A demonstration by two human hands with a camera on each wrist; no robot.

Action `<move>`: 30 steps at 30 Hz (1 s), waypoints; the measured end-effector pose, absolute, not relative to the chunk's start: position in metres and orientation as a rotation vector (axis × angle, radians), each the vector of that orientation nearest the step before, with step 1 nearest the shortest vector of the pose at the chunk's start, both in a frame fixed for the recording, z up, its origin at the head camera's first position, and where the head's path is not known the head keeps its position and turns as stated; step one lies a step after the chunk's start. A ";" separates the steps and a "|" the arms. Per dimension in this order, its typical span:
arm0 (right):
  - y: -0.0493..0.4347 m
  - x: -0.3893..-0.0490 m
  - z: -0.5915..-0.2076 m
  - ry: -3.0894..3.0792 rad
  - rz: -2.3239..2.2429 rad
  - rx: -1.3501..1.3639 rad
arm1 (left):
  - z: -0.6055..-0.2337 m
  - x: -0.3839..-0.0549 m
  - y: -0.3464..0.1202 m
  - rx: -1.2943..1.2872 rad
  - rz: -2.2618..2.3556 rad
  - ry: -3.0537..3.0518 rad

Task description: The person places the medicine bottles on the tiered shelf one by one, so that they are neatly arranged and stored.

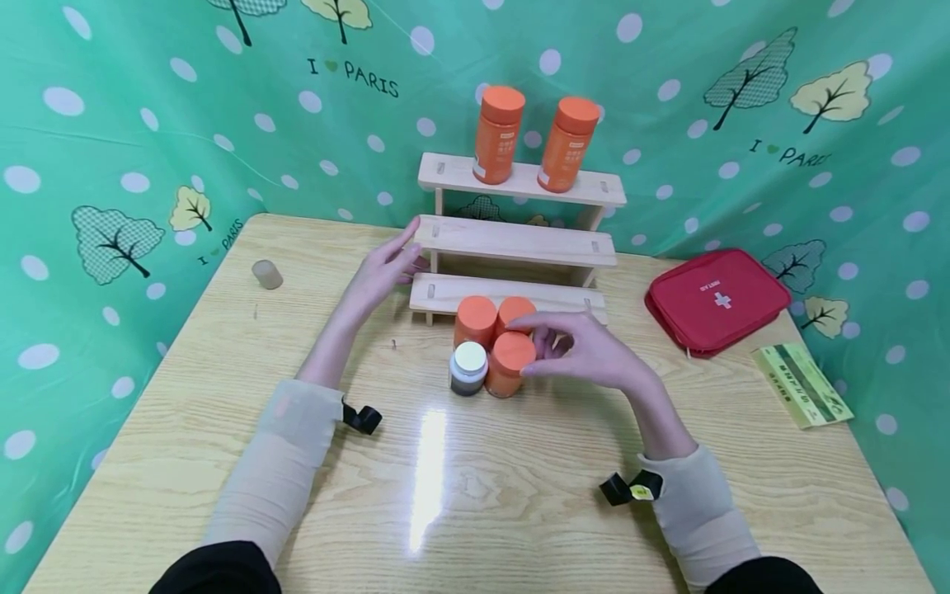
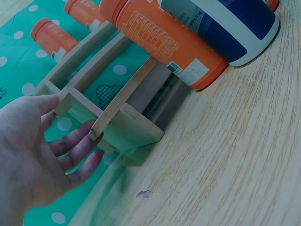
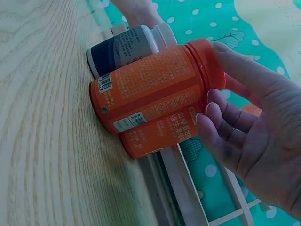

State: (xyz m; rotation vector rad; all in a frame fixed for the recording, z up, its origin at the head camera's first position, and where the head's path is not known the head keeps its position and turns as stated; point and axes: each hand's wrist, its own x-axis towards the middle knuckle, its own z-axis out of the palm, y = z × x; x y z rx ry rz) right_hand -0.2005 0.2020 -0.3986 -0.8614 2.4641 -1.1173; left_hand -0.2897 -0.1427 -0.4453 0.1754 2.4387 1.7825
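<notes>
Four bottles cluster in front of the shelf's lowest board: several orange ones and a white-capped bottle [image 1: 468,369] with a dark lower half. My right hand [image 1: 582,351] grips the nearest orange bottle [image 3: 150,89] by its orange cap, thumb on the near side and index finger reaching over the far side. That bottle stands upright on the table. At the left end of the stepped wooden shelf [image 1: 512,239], my left hand [image 2: 51,150] touches the boards with loosely extended fingers, thumb at the middle board. Two more orange bottles, one of them the left bottle [image 1: 498,136], stand on the top board.
A red first aid pouch [image 1: 716,301] lies at the right, with a green flat box [image 1: 801,385] in front of it. A small greyish cylinder [image 1: 267,274] sits on the table's far left. Green patterned cloth [image 1: 334,124] hangs behind the table.
</notes>
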 end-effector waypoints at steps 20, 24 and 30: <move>0.201 -0.200 -0.398 2.461 -1.071 -0.908 | -0.445 -0.290 -0.142 0.169 1.760 2.460; 0.201 -0.200 -0.397 2.462 -1.059 -0.927 | -0.444 -0.289 -0.142 0.165 1.760 2.457; 0.202 -0.198 -0.393 2.433 -1.041 -0.922 | -0.445 -0.290 -0.142 0.168 1.763 2.451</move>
